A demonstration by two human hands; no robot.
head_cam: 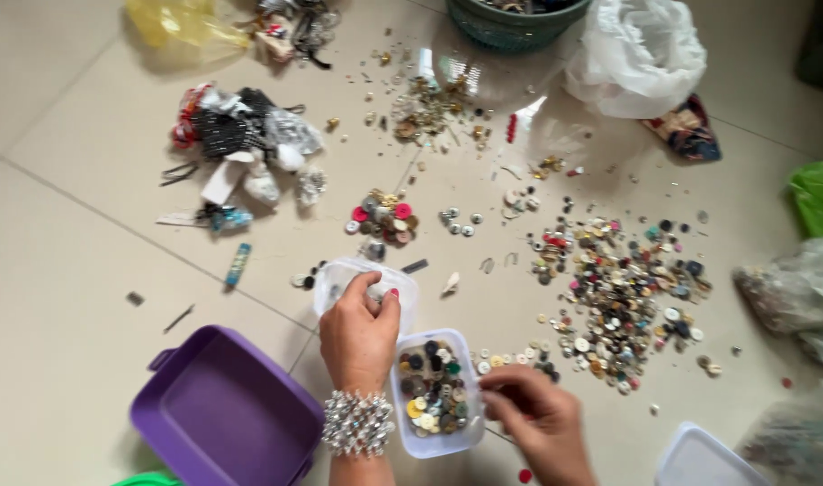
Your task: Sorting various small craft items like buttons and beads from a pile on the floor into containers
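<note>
Buttons (434,391) fill the small clear tub (465,432). Her left hand (359,335) grips a second tub (407,288); the right hand (528,414) pinches shut, best dropping gently.

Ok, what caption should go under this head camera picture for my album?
Left hand on a clear tub, right hand beside a tub of buttons, loose buttons over the floor.

Purple tub (215,407); clear box (434,392) of multicoloured buttons (432,389).
</note>
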